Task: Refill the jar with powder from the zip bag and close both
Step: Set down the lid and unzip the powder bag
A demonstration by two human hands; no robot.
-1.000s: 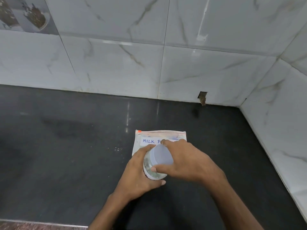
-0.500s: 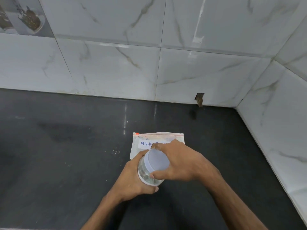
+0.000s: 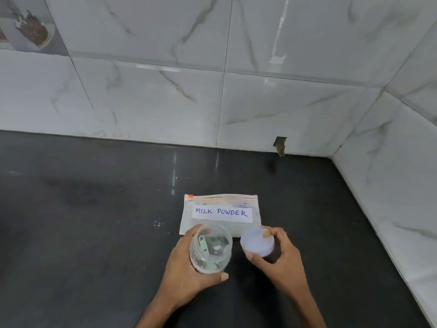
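A clear plastic jar [image 3: 210, 248] stands with its mouth uncovered, gripped around its side by my left hand [image 3: 186, 273]. Just to its right, my right hand [image 3: 279, 256] holds the jar's pale lilac lid [image 3: 256, 242] off the jar. Behind both lies a flat zip bag [image 3: 221, 213] labelled "MILK POWDER", its zip strip facing the wall. The bag's near edge is partly hidden by the jar and the lid.
Everything sits on a dark stone counter [image 3: 94, 221]. A marble-tiled wall [image 3: 165, 102] runs along the back and a second tiled wall [image 3: 397, 185] closes the right side. A small hole [image 3: 280, 144] shows at the base of the back wall.
The lid was on the jar with my right hand twisting it. Now the lid is off and held to the right, and the bag's whole label shows.
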